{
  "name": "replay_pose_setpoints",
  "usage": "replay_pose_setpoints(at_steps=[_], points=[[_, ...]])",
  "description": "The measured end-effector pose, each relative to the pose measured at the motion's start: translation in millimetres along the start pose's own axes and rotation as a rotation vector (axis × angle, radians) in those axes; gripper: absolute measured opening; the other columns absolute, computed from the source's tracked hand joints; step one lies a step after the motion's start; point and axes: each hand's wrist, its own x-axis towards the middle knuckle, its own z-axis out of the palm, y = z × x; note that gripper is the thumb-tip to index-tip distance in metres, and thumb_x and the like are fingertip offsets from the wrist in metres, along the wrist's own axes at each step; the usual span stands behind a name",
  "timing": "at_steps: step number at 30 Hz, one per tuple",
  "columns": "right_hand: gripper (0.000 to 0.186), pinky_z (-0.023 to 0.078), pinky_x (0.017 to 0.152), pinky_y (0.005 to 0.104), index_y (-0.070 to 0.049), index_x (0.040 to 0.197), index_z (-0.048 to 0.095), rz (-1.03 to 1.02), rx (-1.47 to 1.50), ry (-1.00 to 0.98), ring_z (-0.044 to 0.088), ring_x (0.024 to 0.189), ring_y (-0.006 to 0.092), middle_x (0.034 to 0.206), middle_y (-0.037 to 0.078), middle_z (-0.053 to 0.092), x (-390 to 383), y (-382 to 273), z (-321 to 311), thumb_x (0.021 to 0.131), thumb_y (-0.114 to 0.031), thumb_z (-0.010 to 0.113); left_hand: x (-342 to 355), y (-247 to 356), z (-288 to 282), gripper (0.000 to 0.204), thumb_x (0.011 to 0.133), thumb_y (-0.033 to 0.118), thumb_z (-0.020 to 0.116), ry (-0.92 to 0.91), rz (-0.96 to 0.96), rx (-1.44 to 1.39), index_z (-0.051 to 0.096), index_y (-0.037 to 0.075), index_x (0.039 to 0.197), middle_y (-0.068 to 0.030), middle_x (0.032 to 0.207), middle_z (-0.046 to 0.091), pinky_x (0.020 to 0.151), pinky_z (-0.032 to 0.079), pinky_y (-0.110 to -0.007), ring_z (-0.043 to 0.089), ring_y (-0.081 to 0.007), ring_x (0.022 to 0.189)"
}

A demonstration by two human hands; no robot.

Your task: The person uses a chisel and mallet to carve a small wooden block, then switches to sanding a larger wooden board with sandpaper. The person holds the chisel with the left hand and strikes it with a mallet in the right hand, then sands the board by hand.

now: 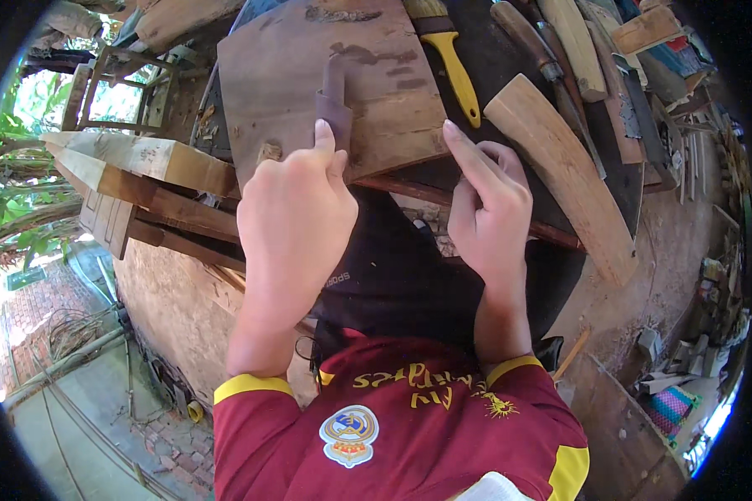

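A flat brown wooden board (267,75) with dark stains lies in front of me. On it rests a narrow brown strip with a wider folded end (336,108), perhaps sandpaper; I cannot tell for sure. The outstretched index finger of my left hand (297,209) touches or nearly touches the folded end, its other fingers curled under and mostly hidden. My right hand (493,196) is at the board's near right corner. Its index finger points forward at the edge while the other fingers bend loosely, with nothing seen in them.
A yellow-handled brush (453,71) lies right of the board, beside a curved wooden piece (560,171). Beyond it are a wooden-handled tool (526,37) and wood offcuts (575,46). Pointed timber pieces (163,171) jut out at left. A wooden frame (125,92) stands behind.
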Motion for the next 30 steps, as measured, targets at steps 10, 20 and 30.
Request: replay_pose_setpoints(at_steps=[10, 20, 30], points=[[0.056, 0.05, 0.078, 0.0369, -0.002, 0.122, 0.068, 0.001, 0.021, 0.013, 0.06, 0.084, 0.0327, 0.088, 0.017, 0.069, 1.1, -2.9, -2.4, 0.071, 0.016, 0.053, 25.6, 25.5, 7.6, 0.019, 0.092, 0.019, 0.061, -0.016, 0.154, -0.122, 0.076, 0.006, 0.092, -0.0232, 0.078, 0.065, 0.066, 0.048, -0.051, 0.064, -0.0419, 0.072], [0.058, 0.053, 0.083, 0.04, -0.002, 0.127, 0.063, -0.004, 0.026, -0.021, 0.061, 0.09, 0.0355, 0.119, 0.016, 0.069, -0.4, 1.2, -3.3, 0.071, 0.01, 0.058, -19.6, 3.0, -2.4, 0.034, 0.092, 0.016, 0.06, -0.019, 0.165, 0.073, 0.067, 0.002, 0.122, -0.0177, 0.061, 0.062, 0.053, 0.047, -0.047, 0.065, -0.0354, 0.057], [0.057, 0.053, 0.085, 0.0397, 0.0, 0.126, 0.063, -0.006, 0.052, -0.027, 0.06, 0.091, 0.0354, 0.118, 0.016, 0.068, -0.2, -0.7, -1.3, 0.071, 0.011, 0.057, -16.1, 38.4, 12.9, 0.037, 0.093, 0.018, 0.055, -0.036, 0.177, 0.077, 0.064, -0.002, 0.123, -0.0186, 0.067, 0.065, 0.057, 0.051, -0.047, 0.066, -0.0359, 0.06]])
